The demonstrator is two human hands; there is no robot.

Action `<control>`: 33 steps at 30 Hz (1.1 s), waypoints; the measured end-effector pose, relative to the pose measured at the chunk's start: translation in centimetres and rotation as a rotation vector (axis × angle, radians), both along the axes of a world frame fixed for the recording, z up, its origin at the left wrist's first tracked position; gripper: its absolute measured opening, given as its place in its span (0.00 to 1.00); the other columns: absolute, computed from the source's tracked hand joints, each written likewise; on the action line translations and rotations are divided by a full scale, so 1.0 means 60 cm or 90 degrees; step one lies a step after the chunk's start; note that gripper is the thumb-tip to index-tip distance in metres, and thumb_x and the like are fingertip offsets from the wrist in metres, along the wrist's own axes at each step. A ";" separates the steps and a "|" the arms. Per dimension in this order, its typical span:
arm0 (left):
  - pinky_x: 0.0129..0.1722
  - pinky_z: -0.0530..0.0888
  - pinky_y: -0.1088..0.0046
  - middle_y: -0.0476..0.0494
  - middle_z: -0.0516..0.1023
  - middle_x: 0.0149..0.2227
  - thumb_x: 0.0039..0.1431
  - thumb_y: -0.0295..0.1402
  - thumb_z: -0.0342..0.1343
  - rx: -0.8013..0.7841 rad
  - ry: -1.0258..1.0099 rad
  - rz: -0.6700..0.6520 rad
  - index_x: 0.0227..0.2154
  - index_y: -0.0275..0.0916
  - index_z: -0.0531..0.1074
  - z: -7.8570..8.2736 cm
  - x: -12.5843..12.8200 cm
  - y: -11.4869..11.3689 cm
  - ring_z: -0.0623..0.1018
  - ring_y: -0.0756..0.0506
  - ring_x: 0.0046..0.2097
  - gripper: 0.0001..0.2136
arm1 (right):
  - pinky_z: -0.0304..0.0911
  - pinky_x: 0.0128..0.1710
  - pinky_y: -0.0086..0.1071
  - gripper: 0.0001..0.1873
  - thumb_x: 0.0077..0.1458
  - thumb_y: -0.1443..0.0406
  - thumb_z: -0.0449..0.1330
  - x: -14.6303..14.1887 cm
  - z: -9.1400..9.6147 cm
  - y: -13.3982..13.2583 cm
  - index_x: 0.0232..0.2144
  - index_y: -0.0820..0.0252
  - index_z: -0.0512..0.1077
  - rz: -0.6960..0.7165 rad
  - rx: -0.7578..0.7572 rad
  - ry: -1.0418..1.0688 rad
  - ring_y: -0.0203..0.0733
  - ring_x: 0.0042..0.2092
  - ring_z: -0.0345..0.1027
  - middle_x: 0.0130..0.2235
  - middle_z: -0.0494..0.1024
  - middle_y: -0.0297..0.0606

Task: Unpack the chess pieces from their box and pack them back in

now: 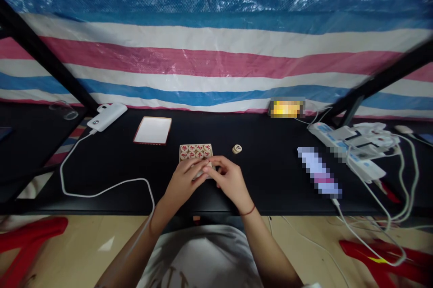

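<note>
A small wooden box (195,151) filled with round chess pieces marked in red lies on the black table (270,175) just beyond my hands. My left hand (184,179) and my right hand (230,177) meet at the box's near edge, fingers curled together over its front row. What the fingers pinch is hidden. One loose round piece (237,148) lies on the table to the right of the box, apart from both hands.
The box lid (153,130) lies back left. A white power bank (107,116) with a cable trails left. A phone (319,171) and a power strip with plugs (348,146) sit right. Red stools stand on the floor at both sides.
</note>
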State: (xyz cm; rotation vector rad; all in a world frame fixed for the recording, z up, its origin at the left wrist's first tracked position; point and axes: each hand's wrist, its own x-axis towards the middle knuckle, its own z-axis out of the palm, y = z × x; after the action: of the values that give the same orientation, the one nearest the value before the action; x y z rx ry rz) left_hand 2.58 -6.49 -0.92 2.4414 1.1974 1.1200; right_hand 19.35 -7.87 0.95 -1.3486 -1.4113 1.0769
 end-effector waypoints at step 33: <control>0.48 0.60 0.59 0.47 0.80 0.42 0.59 0.33 0.55 0.032 0.177 0.032 0.35 0.44 0.76 -0.022 -0.006 -0.010 0.70 0.41 0.48 0.05 | 0.63 0.26 0.27 0.14 0.53 0.57 0.62 0.018 -0.034 -0.025 0.39 0.59 0.74 -0.060 0.016 -0.071 0.32 0.25 0.64 0.29 0.75 0.34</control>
State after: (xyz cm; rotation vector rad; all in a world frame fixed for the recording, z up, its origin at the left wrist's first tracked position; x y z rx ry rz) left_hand 2.20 -7.10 -2.26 2.6870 1.3272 0.8513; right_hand 20.43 -9.37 -1.07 -1.4619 -1.4224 0.9317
